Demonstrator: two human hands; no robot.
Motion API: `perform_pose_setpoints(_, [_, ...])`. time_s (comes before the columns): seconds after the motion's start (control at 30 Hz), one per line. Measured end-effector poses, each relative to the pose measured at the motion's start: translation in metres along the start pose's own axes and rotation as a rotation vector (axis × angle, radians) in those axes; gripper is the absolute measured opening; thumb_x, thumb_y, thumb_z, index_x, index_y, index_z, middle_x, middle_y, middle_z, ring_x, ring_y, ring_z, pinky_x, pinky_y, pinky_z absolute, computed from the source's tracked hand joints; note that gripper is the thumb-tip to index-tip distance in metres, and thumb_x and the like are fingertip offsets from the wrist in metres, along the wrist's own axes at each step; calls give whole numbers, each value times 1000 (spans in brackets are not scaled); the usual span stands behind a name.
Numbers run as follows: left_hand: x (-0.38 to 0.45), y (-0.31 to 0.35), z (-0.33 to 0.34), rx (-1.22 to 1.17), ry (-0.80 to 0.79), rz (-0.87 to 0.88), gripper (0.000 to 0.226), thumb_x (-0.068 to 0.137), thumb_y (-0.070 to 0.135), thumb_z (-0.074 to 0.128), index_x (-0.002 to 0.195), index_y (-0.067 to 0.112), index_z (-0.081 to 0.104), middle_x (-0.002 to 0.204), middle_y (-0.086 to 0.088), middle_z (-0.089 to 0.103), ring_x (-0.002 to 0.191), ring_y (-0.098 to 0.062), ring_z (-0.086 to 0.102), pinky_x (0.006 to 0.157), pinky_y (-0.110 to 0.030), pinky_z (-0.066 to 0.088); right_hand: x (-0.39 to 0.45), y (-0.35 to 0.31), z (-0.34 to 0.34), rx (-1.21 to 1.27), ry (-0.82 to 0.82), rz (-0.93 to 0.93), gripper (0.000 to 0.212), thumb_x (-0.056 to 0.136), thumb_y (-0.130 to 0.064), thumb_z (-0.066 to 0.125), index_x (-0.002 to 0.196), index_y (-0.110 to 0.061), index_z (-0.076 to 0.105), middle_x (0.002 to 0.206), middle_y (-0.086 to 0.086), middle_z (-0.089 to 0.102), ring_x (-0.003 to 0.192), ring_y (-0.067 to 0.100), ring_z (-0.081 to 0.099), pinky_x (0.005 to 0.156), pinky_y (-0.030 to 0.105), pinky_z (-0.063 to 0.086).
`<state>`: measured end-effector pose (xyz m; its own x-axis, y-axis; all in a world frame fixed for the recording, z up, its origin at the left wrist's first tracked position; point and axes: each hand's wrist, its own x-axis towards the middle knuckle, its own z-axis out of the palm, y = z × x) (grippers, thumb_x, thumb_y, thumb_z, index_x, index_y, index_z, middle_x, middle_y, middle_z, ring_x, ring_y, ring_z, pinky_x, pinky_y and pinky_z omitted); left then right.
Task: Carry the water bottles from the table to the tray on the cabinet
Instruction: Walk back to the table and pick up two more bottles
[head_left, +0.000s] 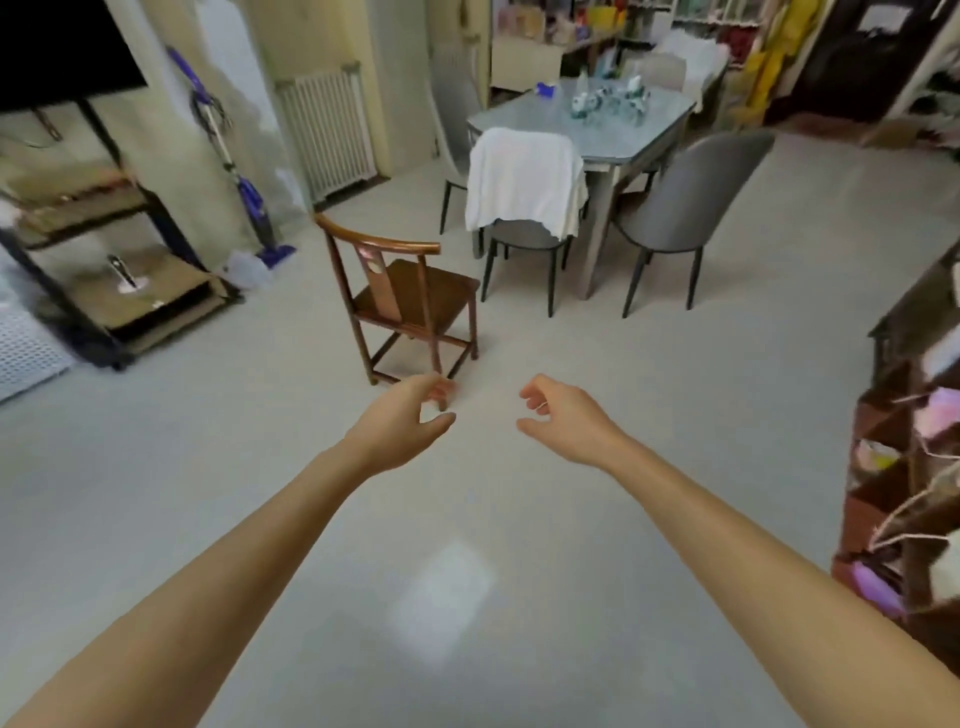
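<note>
Several clear water bottles (610, 101) with white-green labels lie and stand in a blurred cluster on the grey dining table (524, 117) far ahead at the upper middle. My left hand (402, 423) and my right hand (569, 421) are stretched out over the bare floor, well short of the table. Both hands hold nothing, fingers loosely curled and apart. No tray or cabinet top shows in this view.
A brown wooden chair (410, 296) stands just beyond my left hand. Grey chairs ring the table, one draped with a white cloth (524, 179). A black shelf rack (104, 270) is at left, a dark wooden shelf unit (904, 467) at right. Pale floor lies between.
</note>
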<state>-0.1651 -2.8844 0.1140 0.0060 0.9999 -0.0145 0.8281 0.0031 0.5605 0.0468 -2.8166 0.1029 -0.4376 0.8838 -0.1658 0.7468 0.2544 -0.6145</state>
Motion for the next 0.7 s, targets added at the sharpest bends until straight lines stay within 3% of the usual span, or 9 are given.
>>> perform_pose_setpoints(0.23, [66, -138, -80, -122, 186, -227, 32, 92, 29, 59, 122, 22, 57, 122, 3, 63, 114, -13, 57, 91, -21, 40, 173, -106, 40, -25, -122, -156, 43, 88, -27, 64, 128, -19, 50, 126, 1, 58, 113, 19, 57, 94, 33, 49])
perform_pose_setpoints(0.47, [167, -280, -168, -106, 277, -414, 30, 91, 29, 60, 120, 20, 59, 118, 2, 65, 116, -15, 58, 95, -27, 43, 386, -197, 93, 15, -237, -292, 40, 88, -26, 65, 125, -19, 52, 119, 0, 59, 105, 15, 58, 89, 30, 51])
perform_pose_setpoints(0.6, [221, -345, -221, -99, 307, -481, 31, 92, 29, 60, 122, 20, 58, 119, 2, 65, 116, -15, 57, 96, -29, 44, 495, -263, 110, -23, -307, -378, 41, 89, -26, 63, 126, -15, 50, 121, 4, 58, 107, 19, 58, 91, 38, 53])
perform_pose_setpoints(0.7, [255, -398, -258, -104, 342, -534, 32, 92, 29, 59, 122, 20, 57, 120, 2, 65, 117, -15, 57, 96, -29, 44, 566, -310, 126, -56, -342, -416, 39, 91, -25, 61, 127, -16, 49, 121, 4, 56, 108, 19, 57, 93, 37, 51])
